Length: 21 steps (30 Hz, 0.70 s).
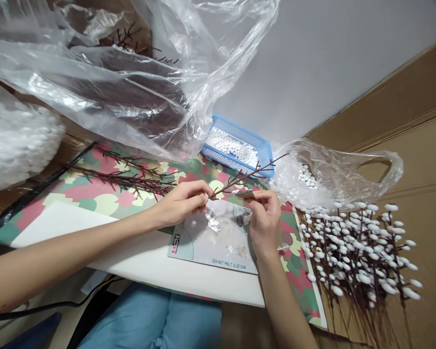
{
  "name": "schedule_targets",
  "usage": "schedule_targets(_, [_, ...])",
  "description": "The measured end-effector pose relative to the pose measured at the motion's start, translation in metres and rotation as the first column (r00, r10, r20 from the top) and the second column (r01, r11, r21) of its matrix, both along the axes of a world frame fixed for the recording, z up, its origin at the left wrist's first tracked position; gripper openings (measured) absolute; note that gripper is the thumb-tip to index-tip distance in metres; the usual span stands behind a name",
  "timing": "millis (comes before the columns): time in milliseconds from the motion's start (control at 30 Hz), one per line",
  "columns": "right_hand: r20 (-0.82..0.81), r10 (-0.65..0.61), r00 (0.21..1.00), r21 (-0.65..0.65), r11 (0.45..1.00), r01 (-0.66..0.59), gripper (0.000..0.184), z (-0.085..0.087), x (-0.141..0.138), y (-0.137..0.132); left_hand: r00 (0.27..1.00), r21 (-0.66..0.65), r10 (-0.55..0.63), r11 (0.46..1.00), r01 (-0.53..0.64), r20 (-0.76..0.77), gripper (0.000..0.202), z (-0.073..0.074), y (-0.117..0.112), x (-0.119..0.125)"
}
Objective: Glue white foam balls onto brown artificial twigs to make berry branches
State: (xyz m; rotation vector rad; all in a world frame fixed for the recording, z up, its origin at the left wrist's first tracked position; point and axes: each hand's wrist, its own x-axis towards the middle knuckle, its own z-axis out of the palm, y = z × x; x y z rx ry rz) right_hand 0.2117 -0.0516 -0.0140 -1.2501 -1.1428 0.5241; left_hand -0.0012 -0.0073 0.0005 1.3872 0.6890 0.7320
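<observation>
My left hand (185,199) pinches a bare, dark brown twig branch (241,177), whose forked tips point to the upper right. Held between the fingers and thumb of my right hand (266,215) is a small flat brownish stick (245,194) with white paste on its left end, close beside the lower twigs. I cannot tell whether the paste touches them. Under both hands lies a printed pad (199,249) reading "DIY HOT MELT GLUE GUN". A lump of white paste (213,223) is smeared on it near my left fingertips.
Several bare branches (131,182) lie left on the patterned cover (107,201). Behind stands a blue basket (266,154) of white pellets, beside a clear bag (334,169). White-tipped branches (363,252) lie on cardboard at right. Large plastic sheeting (131,92) hangs at upper left.
</observation>
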Motion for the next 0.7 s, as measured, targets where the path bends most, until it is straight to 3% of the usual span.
schedule_targets(700, [0.021, 0.004, 1.0, -0.022, 1.0, -0.003, 0.007, 0.001, -0.0005, 0.0003, 1.0, 0.005, -0.002, 1.0, 0.002, -0.004, 0.014, -0.0005, -0.0004, -0.0003])
